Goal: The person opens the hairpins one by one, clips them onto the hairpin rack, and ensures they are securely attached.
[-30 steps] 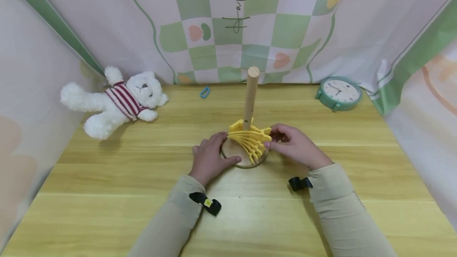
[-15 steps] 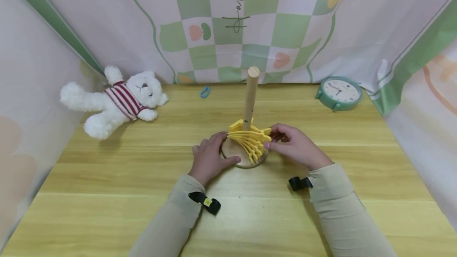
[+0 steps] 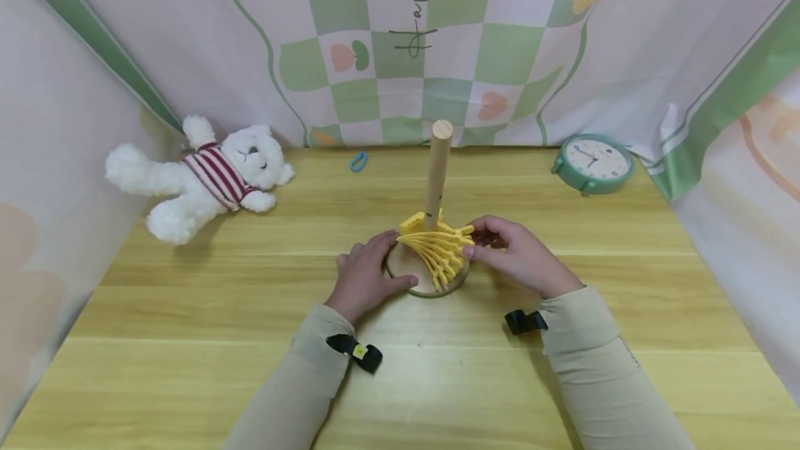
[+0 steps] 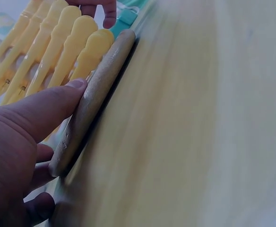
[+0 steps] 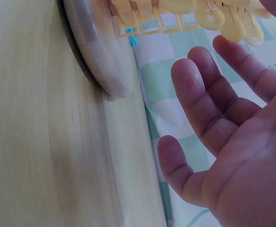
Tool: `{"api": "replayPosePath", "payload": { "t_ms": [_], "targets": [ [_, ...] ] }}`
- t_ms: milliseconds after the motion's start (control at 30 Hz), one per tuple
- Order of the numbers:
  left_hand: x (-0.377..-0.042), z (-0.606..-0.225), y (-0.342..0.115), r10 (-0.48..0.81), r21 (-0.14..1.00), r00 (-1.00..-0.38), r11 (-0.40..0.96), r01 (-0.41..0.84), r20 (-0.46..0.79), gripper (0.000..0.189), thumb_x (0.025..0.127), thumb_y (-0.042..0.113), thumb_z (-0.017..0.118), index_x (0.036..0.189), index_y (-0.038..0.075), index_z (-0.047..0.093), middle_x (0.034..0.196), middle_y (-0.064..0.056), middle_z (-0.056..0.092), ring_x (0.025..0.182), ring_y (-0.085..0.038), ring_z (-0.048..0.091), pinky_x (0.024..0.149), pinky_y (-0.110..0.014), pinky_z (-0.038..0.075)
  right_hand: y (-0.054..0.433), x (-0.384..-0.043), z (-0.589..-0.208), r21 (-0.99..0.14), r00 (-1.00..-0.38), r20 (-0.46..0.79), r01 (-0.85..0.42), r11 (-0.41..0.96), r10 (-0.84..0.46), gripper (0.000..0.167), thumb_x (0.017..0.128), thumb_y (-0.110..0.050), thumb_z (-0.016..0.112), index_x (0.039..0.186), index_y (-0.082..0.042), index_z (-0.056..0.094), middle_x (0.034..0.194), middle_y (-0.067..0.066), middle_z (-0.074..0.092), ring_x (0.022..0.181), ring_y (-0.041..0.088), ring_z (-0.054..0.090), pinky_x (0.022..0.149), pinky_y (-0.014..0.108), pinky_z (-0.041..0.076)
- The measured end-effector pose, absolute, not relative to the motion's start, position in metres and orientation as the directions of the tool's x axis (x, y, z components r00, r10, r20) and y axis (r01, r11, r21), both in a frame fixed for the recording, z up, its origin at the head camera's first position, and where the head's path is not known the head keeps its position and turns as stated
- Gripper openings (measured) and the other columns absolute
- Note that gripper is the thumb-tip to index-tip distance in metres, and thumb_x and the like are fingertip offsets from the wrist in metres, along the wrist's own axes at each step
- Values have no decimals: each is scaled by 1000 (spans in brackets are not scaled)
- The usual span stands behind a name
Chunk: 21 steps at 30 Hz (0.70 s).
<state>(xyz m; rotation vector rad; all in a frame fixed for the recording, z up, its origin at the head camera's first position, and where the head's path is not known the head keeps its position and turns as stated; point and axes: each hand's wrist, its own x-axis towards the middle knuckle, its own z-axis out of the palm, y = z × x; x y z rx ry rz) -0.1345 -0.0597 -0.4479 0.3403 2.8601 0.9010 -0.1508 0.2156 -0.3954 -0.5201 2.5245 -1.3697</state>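
A wooden stand (image 3: 437, 172), an upright dowel on a round base, is in the middle of the table. Round the dowel's foot spreads a fan of yellow plastic clips (image 3: 442, 247) with slim curved arms and rounded ends; small metal springs show on them in the right wrist view. My left hand (image 3: 364, 280) grips the base's left side, its thumb (image 4: 57, 101) on the near rim and other fingers round the far side. With thumb and index finger, my right hand (image 3: 515, 255) pinches the clips' rounded ends at the fan's right. Its remaining fingers (image 5: 190, 90) are loosely bent, off the clips.
On the wooden table (image 3: 437, 380), a white teddy bear (image 3: 200, 179) in a striped shirt lies at the back left. A small blue ring-like piece (image 3: 358, 162) lies near the back edge. A green clock (image 3: 594, 164) is at back right, before a checked curtain (image 3: 400, 40).
The stand has shifted slightly toward me, and the yellow fan has turned a little with it. My left hand has moved slightly left; the right hand has hardly moved.
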Motion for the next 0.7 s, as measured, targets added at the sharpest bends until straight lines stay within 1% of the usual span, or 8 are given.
{"api": "replayPosePath", "payload": {
  "t_ms": [267,533,700],
  "targets": [
    [-134,-448,-62,273,579,-960,792,191,-57,87,81,58,77,153,23,43,158,7,40,117,-26,50,89,-45,27,216,-151,-395,-842,-918,-12,-204,500,-396,31,98,-25,67,120,-3,65,109,10,66,101,23,58,94,46,44],
    [-135,-450,-63,277,575,-960,793,202,-45,86,81,58,77,153,23,44,158,7,40,117,-26,51,88,-45,28,217,-151,-397,-850,-919,3,-210,482,-394,35,96,-25,69,124,-6,63,112,8,66,102,23,59,93,45,44],
    [-135,-451,-62,273,574,-961,794,200,-44,86,81,59,76,153,23,44,158,7,41,118,-27,51,89,-46,28,217,-151,-398,-847,-923,5,-208,489,-384,33,95,-26,70,122,-7,65,112,8,67,103,23,59,94,47,44]
  ]
}}
